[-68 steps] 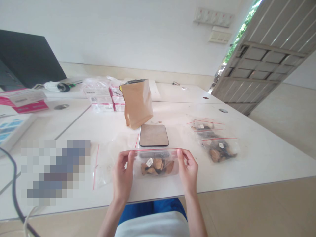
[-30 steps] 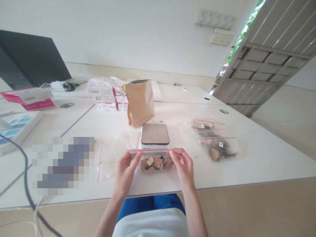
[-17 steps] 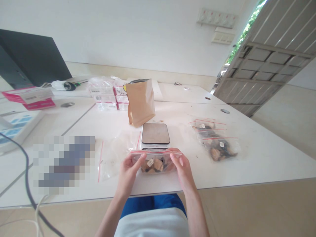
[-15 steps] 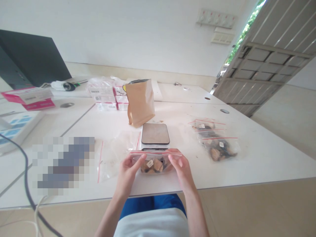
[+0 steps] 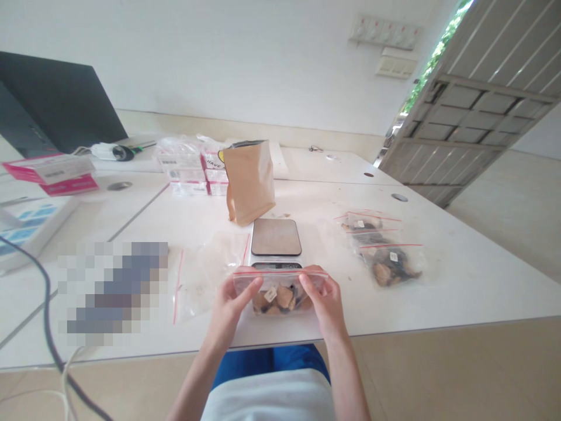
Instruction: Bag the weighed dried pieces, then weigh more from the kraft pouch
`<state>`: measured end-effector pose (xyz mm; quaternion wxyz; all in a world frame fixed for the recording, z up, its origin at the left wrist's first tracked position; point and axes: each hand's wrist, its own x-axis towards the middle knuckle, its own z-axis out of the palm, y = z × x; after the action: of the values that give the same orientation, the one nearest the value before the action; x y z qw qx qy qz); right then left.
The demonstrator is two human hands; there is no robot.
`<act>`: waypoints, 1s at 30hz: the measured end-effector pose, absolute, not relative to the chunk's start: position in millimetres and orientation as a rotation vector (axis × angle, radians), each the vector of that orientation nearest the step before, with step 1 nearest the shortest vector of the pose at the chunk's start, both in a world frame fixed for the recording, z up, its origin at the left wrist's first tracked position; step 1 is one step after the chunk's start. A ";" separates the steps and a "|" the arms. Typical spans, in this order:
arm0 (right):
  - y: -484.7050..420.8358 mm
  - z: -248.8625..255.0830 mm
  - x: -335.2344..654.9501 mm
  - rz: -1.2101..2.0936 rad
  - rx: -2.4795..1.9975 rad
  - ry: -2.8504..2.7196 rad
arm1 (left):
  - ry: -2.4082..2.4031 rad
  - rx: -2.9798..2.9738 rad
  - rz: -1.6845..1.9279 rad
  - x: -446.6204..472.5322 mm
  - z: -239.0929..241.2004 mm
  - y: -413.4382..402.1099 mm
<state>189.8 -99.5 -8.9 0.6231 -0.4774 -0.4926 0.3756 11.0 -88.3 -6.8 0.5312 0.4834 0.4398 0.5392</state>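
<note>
I hold a small clear zip bag (image 5: 279, 290) with a red seal line, filled with brown chunks and a small white label, just above the white table's near edge (image 5: 394, 318). My left hand (image 5: 231, 299) pinches its left side, thumb across the front. My right hand (image 5: 323, 295) grips the right side the same way. Right behind the bag sits a kitchen scale (image 5: 276, 237) with a bare grey platform. A brown paper pouch (image 5: 248, 181) stands upright behind the scale.
Two filled zip bags (image 5: 385, 257) lie to the right. Empty zip bags (image 5: 205, 272) lie left of the scale. Pink-and-white boxes (image 5: 188, 169) stand at the back, more boxes (image 5: 52, 175) and a dark screen (image 5: 52, 111) at far left. A cable (image 5: 39, 316) crosses the lower left.
My hands have slid inward along the bag's top from its outer corners, and the bag has tilted slightly. The view has shifted a little to the left.
</note>
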 end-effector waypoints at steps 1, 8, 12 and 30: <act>-99.9 -8.5 190.5 0.905 -1.100 -1.127 | 1.027 1.159 1.271 10.6 -7.3 -88.1; -103.8 -2.7 187.8 1.120 -1.120 -1.211 | 1.099 1.205 1.174 11.8 2.0 -91.2; -104.9 -1.2 182.7 0.976 -1.143 -1.173 | 1.133 1.300 1.241 14.4 7.3 -94.6; -107.8 0.8 181.9 1.138 -1.058 -1.291 | 1.016 1.300 1.152 13.1 2.6 -89.4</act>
<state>181.9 -107.8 0.8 0.5318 -0.4434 -0.5411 0.4773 13.1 -89.4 2.6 0.5353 0.5457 0.4264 0.4836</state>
